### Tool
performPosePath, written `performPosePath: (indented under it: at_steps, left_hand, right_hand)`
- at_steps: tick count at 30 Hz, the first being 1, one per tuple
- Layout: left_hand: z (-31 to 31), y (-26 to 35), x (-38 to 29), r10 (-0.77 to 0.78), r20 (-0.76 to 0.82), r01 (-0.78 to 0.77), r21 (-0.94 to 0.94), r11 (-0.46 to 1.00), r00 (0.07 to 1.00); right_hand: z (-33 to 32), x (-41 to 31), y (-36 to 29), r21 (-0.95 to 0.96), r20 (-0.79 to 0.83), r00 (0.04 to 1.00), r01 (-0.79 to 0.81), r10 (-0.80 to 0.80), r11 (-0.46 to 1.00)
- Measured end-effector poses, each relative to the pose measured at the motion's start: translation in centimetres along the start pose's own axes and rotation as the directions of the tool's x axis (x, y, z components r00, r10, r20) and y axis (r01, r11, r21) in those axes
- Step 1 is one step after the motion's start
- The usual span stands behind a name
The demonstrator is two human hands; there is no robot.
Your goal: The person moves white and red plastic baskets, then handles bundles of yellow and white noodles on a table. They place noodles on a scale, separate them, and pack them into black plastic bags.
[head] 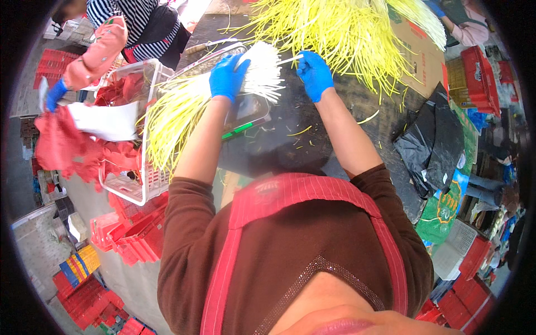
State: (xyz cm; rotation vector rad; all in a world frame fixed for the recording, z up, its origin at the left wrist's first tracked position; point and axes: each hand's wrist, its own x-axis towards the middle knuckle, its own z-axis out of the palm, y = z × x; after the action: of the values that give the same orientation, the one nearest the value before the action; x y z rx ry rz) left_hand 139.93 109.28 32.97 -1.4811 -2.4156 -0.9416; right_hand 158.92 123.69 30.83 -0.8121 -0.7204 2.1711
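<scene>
A bundle of yellow chives lies across a weighing scale, with its white cut ends to the right and its yellow leaves hanging off to the left. My left hand, in a blue glove, grips the bundle from above near the white ends. Between the fingertips of my gloved right hand is a thin white stalk, whose left end reaches the bundle's white ends. The bundle hides most of the scale's top. Beyond my right hand spreads a large pile of yellow chives.
A white plastic basket with red material stands left of the dark table. A co-worker's gloved hand is beside it. Near the far edge lies a wooden-handled tool. Black plastic bags lie at right; scraps dot the tabletop.
</scene>
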Motion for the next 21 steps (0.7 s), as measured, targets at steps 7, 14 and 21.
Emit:
performPosePath:
  at_steps: [7,14,21]
  left_hand:
    - [-0.4,0.1,-0.2,-0.074,0.081,0.073,0.012,0.997,0.994]
    - [-0.9,0.1,-0.3,-0.016,0.101,0.026,-0.1,0.995,0.995]
    - [-1.1,0.2,-1.4,0.048,0.061,-0.04,-0.128,0.991,0.997]
  right_hand:
    - [1.3,-1.7,-1.6,-0.591,0.021,1.0,0.021,-0.01,0.806]
    - [-2.1,-1.9,-1.5,-0.55,0.035,0.969,0.224,-0.246,0.805]
    - [-8.2,-1.8,-14.8,-0.213,-0.141,0.782,0.575,-0.607,0.79]
